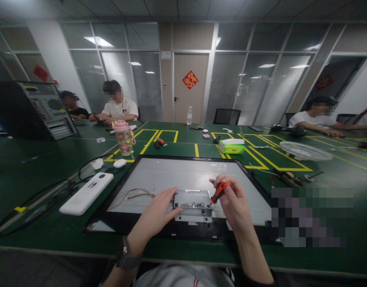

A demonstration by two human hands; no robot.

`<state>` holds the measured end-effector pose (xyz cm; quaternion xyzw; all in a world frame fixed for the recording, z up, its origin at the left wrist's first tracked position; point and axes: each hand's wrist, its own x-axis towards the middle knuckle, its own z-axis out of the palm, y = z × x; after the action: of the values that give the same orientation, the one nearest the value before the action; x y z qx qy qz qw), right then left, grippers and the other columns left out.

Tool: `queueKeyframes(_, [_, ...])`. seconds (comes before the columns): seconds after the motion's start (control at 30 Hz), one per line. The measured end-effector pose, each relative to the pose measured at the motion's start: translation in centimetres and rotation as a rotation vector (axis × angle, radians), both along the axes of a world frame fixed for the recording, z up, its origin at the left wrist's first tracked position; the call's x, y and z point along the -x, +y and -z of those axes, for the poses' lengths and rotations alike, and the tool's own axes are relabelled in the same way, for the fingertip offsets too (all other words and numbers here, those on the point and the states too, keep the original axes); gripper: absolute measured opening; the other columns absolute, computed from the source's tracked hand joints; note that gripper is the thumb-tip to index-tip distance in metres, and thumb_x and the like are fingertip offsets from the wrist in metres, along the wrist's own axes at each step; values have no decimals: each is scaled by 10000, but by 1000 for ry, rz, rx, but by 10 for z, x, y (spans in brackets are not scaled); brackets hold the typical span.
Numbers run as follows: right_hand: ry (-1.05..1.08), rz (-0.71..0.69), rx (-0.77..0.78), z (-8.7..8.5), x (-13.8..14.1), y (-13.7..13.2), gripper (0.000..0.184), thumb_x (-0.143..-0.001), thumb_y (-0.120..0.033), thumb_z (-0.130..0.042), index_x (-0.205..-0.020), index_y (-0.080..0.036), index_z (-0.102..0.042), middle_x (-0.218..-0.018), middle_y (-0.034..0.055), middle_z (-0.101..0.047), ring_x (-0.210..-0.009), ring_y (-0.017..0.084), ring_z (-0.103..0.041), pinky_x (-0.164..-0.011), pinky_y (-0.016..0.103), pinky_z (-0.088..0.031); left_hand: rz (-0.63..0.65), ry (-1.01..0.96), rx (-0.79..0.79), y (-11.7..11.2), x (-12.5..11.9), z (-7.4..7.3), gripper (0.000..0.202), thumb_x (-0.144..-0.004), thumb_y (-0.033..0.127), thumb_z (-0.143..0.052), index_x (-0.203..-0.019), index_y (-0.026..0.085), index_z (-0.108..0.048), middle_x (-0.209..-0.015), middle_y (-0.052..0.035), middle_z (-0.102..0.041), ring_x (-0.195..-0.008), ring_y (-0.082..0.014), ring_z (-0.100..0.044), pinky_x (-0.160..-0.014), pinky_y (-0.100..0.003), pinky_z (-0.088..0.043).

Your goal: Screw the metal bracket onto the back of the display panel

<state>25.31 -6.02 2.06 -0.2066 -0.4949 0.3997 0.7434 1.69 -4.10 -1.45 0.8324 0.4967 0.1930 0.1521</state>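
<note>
A monitor panel [171, 171] with a black frame lies flat on the green table in front of me. On its lower middle sits a metal bracket [193, 218] with a row of connector ports. My right hand [235, 199] grips a red-and-black screwdriver [218, 193], its tip angled down at the right end of the ports. My left hand [161, 211] rests against the bracket's left side, thumb on its front edge and fingers along the side, steadying contact visible. Thin cables [135, 193] run left from behind my left hand across the panel.
Left of the panel lie a white power bank [87, 193], black cables [48, 195] and a pink-capped bottle [123, 139]. Beyond it are a tissue pack [231, 146], another small tool [159, 142] and a clear bottle [189, 115]. A white round grille [306, 151] stands right. Several people sit around the table.
</note>
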Motion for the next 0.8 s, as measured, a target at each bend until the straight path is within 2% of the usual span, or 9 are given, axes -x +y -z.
queueKeyframes(0.13, [5,-50,41,0,1,-1,163,-903,-392,-613,-974,-280,-707,-833,10,-643,-756,154,-606,-905,417,-489,-3,-1,17,0,0,0,587,-926,459,-534,-1417,158,-420,-1472,-146,-465,-1344,-272,-451,-1135,-466,-327])
queueKeyframes(0.27, [17,-23,-9,-1,0,0,133,-809,-390,-731,-836,-263,-702,-894,4,-621,-832,153,-593,-1009,446,-446,-4,1,16,0,0,-2,590,-922,447,-539,-1419,152,-419,-1473,-147,-464,-1347,-273,-446,-1136,-463,-324])
queueKeyframes(0.33, [14,-18,-15,-1,-1,0,111,-791,-359,-755,-821,-266,-702,-877,-8,-612,-795,139,-590,-1023,460,-440,-3,-3,8,0,-1,-3,588,-920,447,-542,-1416,154,-425,-1465,-147,-474,-1341,-277,-454,-1133,-463,-331])
queueKeyframes(0.5, [-18,-54,9,-1,0,-2,172,-914,-372,-602,-1043,-302,-693,-838,-9,-674,-719,142,-645,-1051,498,-405,-2,-14,0,-1,-1,-3,572,-923,456,-537,-1409,173,-437,-1458,-138,-486,-1332,-278,-466,-1124,-462,-346])
queueKeyframes(0.6, [-13,-56,3,-1,0,-1,180,-937,-369,-560,-995,-276,-703,-885,17,-704,-838,174,-674,-1006,440,-444,-2,-13,6,-1,-1,-1,590,-921,463,-543,-1420,170,-427,-1468,-134,-474,-1342,-274,-453,-1131,-457,-337])
queueKeyframes(0.67, [-9,-45,19,0,0,-1,186,-939,-358,-558,-1019,-274,-704,-941,34,-710,-910,187,-670,-920,386,-493,-1,-12,13,-1,-1,-1,601,-920,464,-547,-1427,169,-419,-1472,-133,-469,-1347,-273,-447,-1134,-453,-331])
queueKeyframes(0.73, [-30,-30,46,0,0,-2,195,-931,-341,-575,-1072,-282,-696,-985,45,-704,-912,185,-660,-824,345,-522,-4,-10,20,0,-1,-1,603,-918,460,-549,-1429,169,-417,-1473,-132,-469,-1346,-273,-448,-1135,-450,-330])
queueKeyframes(0.8, [-64,-3,52,0,0,-2,174,-894,-306,-635,-1054,-288,-703,-985,39,-688,-885,175,-648,-798,334,-532,-6,-10,17,0,-1,-1,604,-915,457,-551,-1427,166,-418,-1471,-133,-471,-1347,-274,-448,-1135,-446,-331])
